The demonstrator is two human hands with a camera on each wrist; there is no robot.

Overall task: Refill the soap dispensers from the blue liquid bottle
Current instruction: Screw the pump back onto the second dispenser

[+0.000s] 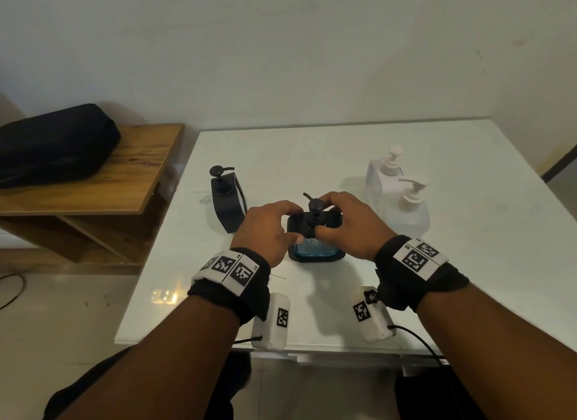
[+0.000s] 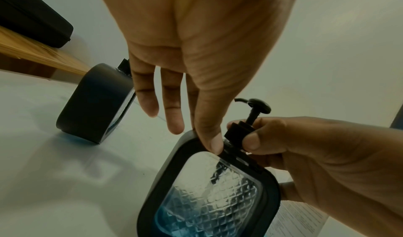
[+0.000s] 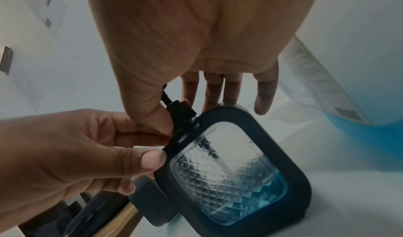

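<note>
Black-framed dispenser [image 1: 315, 244], quilted window; R hand [image 1: 343, 223] prob. pinching collar.

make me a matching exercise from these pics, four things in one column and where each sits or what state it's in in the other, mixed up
Things:
1. near dark dispenser
2. far dark dispenser
3. white pump bottles
4. black case

Places or states:
A. on the wooden shelf
B. untouched, on the left part of the white table
C. standing on the right of the table
D. between both hands, the right hand pinching its pump collar

Pairs: 1-D, 2-B, 3-C, 4-A
</note>
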